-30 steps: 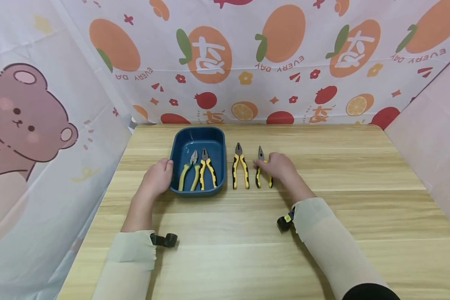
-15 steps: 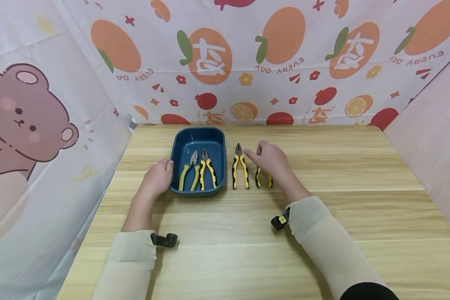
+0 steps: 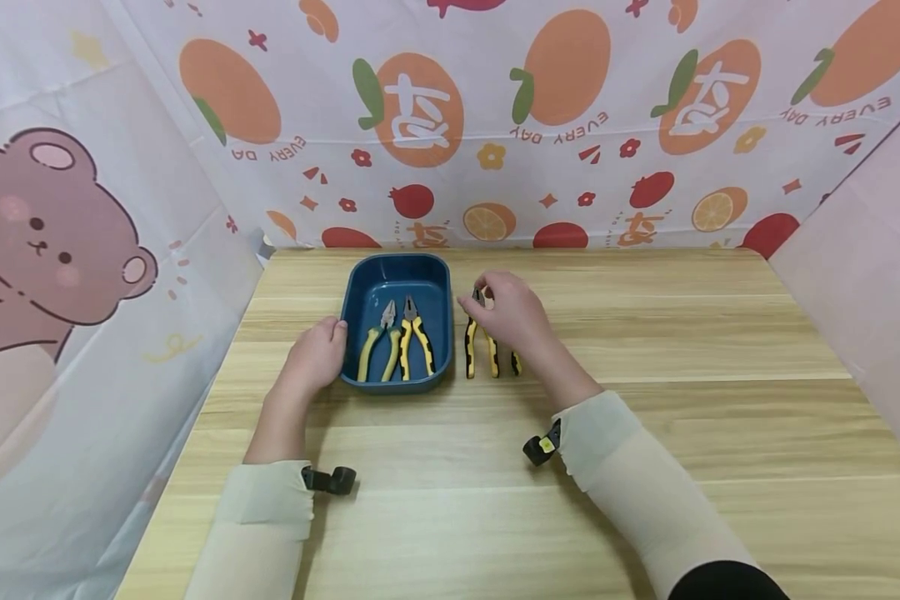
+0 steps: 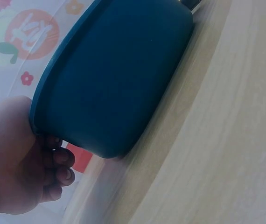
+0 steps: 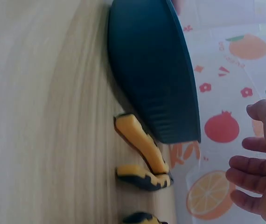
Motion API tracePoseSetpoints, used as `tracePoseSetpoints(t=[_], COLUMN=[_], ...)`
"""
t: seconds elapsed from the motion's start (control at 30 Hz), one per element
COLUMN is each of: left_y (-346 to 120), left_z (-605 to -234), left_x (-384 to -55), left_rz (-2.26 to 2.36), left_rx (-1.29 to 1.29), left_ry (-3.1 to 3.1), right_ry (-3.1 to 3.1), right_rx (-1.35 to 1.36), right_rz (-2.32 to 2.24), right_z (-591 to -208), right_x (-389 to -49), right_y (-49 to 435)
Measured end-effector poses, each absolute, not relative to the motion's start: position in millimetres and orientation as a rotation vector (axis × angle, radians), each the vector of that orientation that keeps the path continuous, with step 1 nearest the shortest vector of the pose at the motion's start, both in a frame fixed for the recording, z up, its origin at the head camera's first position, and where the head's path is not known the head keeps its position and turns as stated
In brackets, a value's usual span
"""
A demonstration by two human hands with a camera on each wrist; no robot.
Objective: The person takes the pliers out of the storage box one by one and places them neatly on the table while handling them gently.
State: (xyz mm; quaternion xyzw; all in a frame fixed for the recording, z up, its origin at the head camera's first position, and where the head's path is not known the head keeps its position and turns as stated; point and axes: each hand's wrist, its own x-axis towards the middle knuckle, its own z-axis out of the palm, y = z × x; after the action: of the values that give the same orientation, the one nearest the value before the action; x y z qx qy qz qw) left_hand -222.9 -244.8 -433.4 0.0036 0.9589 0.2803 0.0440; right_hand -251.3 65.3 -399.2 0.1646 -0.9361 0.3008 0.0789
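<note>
My left hand (image 3: pixel 313 358) grips the left rim of a blue tray (image 3: pixel 397 268), the thumb at the rim and the fingers curled beneath it in the left wrist view. Two pairs of pliers lie in the tray: one with plain yellow-green handles (image 3: pixel 366 357), one with yellow-and-black handles (image 3: pixel 403 350). Right of the tray, my right hand (image 3: pixel 516 317) hovers over combination pliers (image 3: pixel 470 350), its fingers spread and apart from them in the right wrist view. It partly hides their head and most of the needle-nose pliers (image 3: pixel 516 364) beside them.
The wooden table (image 3: pixel 435 508) extends in front and to the right. A fruit-printed cloth (image 3: pixel 487 100) hangs behind its far edge, and a bear-printed cloth (image 3: pixel 52 225) hangs at the left. Each wrist carries a small black camera (image 3: pixel 330 480).
My right hand has left the needle-nose pliers and moved left over the combination pliers beside the tray. The left hand and the tray have stayed put.
</note>
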Motion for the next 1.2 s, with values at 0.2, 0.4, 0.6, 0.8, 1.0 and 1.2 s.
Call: tracePoseSetpoints(t=[0.2, 0.4, 0.6, 0.8, 1.0, 1.2], left_y=[-245, -246, -245, -244, -245, -243], left_z=[-434, -436, -437, -434, -433, -431], left_x=[-223, -223, -223, -221, -222, -222], left_rz=[0.853, 0.848, 0.848, 0.847, 0.84, 0.829], left_rx=[0.014, 0.021, 0.018, 0.021, 0.014, 0.004], left_ry=[2.93, 2.927, 2.927, 2.945, 2.95, 2.943], right_ry=[-2.781, -2.783, -2.805, -2.82, -2.821, -2.882], right_rx=[0.58, 0.65, 0.758, 0.831, 0.867, 0.863], right_rz=[0.859, 0.812, 0.694, 0.56, 0.436, 0.383], right_z=[-400, -400, -405, -415, -423, -425], right_x=[-246, -241, -241, -244, -248, -249], right_y=[51, 37, 20, 3, -8, -16])
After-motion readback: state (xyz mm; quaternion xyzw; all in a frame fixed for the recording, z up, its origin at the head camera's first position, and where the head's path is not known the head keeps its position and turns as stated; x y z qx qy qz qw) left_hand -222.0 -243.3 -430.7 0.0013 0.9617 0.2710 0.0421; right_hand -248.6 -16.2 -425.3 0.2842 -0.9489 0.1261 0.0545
